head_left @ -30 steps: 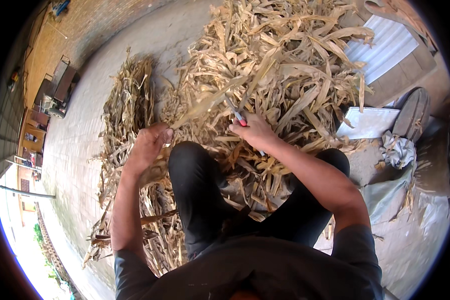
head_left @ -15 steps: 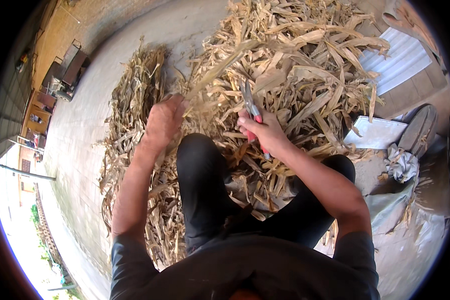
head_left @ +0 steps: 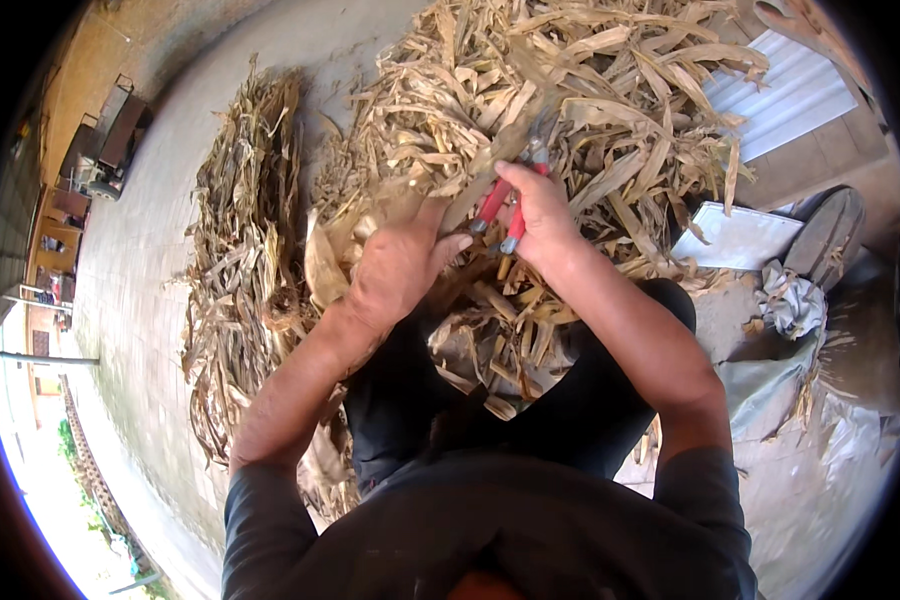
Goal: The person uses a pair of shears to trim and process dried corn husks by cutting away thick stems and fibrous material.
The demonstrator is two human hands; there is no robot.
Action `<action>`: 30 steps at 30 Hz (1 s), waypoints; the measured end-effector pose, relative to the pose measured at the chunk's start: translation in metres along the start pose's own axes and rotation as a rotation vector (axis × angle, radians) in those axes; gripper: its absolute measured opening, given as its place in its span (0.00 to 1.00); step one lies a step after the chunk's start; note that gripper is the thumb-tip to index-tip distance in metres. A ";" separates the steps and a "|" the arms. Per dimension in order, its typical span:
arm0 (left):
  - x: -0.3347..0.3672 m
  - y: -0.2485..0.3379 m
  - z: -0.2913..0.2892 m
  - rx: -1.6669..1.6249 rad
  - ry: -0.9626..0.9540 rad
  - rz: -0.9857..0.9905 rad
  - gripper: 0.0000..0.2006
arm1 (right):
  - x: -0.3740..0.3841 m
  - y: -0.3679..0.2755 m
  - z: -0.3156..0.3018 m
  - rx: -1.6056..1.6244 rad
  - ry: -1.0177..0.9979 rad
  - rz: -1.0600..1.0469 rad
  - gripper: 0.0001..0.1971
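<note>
My left hand is closed around a dry, tan corn stalk, its thumb toward my right hand. The stalk slants up and away from the fist, and a pale husk sticks out on the fist's left side. My right hand grips hand shears with red handles, just right of the left hand. The handles stand slightly apart. The grey jaws are blurred beside the stalk's upper part; whether they touch it I cannot tell. Dry corn leaves are heaped beyond both hands.
A long bundle of dry stalks and leaves lies to the left. At right are a white corrugated sheet, a pale flat board, a shoe and crumpled plastic. A small cart stands far left.
My left hand has moved right and nearer to me, bringing the stalk close to the shears. My right hand has risen a little, the shears now tilted up to the right.
</note>
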State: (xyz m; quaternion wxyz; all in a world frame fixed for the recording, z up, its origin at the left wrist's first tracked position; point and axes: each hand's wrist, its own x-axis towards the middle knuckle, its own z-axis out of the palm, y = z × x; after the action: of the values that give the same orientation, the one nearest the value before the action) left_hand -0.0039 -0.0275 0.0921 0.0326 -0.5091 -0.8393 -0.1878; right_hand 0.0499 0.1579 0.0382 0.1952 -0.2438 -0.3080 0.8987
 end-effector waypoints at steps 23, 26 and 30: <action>-0.007 -0.040 0.030 -0.380 0.060 -0.231 0.10 | -0.022 0.006 -0.030 -0.642 -0.188 -0.093 0.06; -0.004 -0.040 0.032 -0.373 0.077 -0.218 0.09 | -0.025 0.014 -0.051 -0.977 -0.284 -0.152 0.11; -0.002 -0.040 0.033 -0.331 0.093 -0.190 0.09 | -0.025 0.023 -0.063 -1.129 -0.357 -0.119 0.17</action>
State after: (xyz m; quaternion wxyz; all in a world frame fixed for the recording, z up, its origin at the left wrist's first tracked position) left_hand -0.0330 -0.0338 0.0495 -0.0305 -0.4170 -0.8388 -0.3488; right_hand 0.1008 0.1575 -0.0123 0.0305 -0.1372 -0.7795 0.6104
